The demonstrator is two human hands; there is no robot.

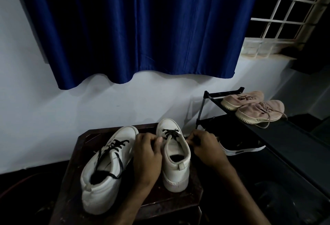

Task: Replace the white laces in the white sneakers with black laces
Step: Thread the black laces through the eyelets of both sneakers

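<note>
Threading black lace (170, 132) up right sneaker (175, 155); only lowest eyelet rows crossed, upper rows bare. Left sneaker (107, 155) beside it on table (178, 199), already laced black, ends loose. Left hand (148, 151) at right sneaker's left edge, fingers curled, thumb on upper; lace end hidden, cannot tell if held. Right hand (205, 148) at opposite edge, fingertips pinching dark lace end. Judgement: even both ends before next crossing, keep lace flat, feed tip from under eyelet, pull snug. Dim light; find eyelets by touch.
</note>
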